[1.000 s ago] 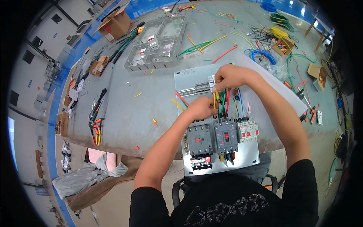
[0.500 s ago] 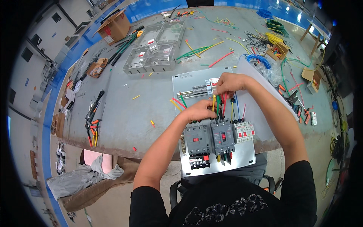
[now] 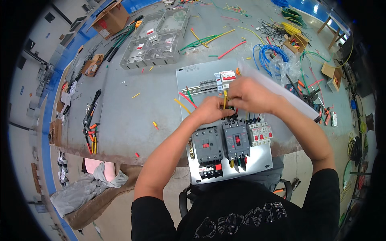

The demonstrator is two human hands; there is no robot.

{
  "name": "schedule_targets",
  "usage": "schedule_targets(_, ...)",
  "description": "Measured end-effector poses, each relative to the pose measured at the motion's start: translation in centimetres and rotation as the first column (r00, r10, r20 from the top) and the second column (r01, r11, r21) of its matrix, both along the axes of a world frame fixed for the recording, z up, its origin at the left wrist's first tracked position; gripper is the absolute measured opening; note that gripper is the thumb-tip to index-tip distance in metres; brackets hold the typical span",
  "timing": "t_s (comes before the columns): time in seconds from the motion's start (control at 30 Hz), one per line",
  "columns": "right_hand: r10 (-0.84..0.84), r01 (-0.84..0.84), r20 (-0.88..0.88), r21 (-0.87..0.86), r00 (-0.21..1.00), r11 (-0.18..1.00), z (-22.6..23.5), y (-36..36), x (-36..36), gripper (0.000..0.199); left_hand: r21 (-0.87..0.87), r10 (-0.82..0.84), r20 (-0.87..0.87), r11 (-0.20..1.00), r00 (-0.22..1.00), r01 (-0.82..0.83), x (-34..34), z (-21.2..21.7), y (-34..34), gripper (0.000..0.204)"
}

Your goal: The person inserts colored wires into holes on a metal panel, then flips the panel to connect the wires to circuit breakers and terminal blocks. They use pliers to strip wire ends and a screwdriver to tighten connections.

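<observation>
A metal mounting plate (image 3: 257, 160) bears a dark grey contactor (image 3: 206, 144), a circuit breaker (image 3: 236, 140) with a red switch, and small white breakers (image 3: 261, 134). Just above the middle breaker, my left hand (image 3: 210, 109) is closed, thumb and finger pinched at the lower part of an upright yellow wire (image 3: 225, 97). My right hand (image 3: 250, 95) has its fingers curled together close beside that wire; what they hold is hidden behind them. Other coloured wires, among them a red wire (image 3: 188, 100), rise behind my left hand.
A terminal strip (image 3: 208, 85) and a white breaker with red levers (image 3: 228, 76) sit at the plate's far end. Cutters and pliers (image 3: 92, 124) lie to the left. Clear plastic boxes (image 3: 161, 56), loose wire pieces (image 3: 232, 50) and blue wire coils (image 3: 265, 56) lie farther back.
My right hand has come nearer to me, over the wires above the breakers, and now covers the red and blue ones. My left hand stays at the wires. The view has shifted slightly.
</observation>
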State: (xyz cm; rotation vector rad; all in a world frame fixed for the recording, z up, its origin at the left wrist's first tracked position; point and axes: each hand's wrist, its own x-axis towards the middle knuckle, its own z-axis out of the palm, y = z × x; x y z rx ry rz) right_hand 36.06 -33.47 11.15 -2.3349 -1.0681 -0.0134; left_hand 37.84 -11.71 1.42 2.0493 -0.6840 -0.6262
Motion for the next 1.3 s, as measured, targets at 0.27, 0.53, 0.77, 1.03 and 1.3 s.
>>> schedule_targets(0.27, -0.237, 0.259, -0.529, -0.033, 0.815, 0.965, -0.7, -0.5, 5.6, 0.018, 0.048, 0.111, -0.157, 0.993, 0.981, -0.104, 1.1, 0.0, -0.9, 0.032)
schedule_targets(0.53, -0.173, 0.200, -0.218, 0.110, 0.960, 0.974, -1.6, -1.7, 3.4, 0.018, 0.052, 0.076, -0.079, 0.996, 0.994, -0.072, 1.1, 0.0, -1.1, 0.030)
schedule_targets(0.77, -0.372, 0.301, -0.394, -0.233, 0.840, 0.925, -0.6, -3.5, 3.5, 0.032, -0.007, -0.080, -0.194, 0.997, 0.978, 0.080, 1.3, 1.3, -1.8, 0.035)
schedule_targets(1.03, -0.297, 0.334, -0.731, -0.100, 0.614, 0.937, -3.5, -3.9, 5.8, 0.018, 0.104, -0.015, -0.260, 0.994, 0.966, 0.044, 2.1, 1.8, -4.2, 0.028)
schedule_targets(1.3, -0.141, 0.151, -0.362, 0.000, 0.922, 0.988, -1.7, -2.6, 1.8, 0.016, 0.139, 0.065, -0.174, 0.989, 0.983, -0.040, 1.4, 1.6, -3.7, 0.026)
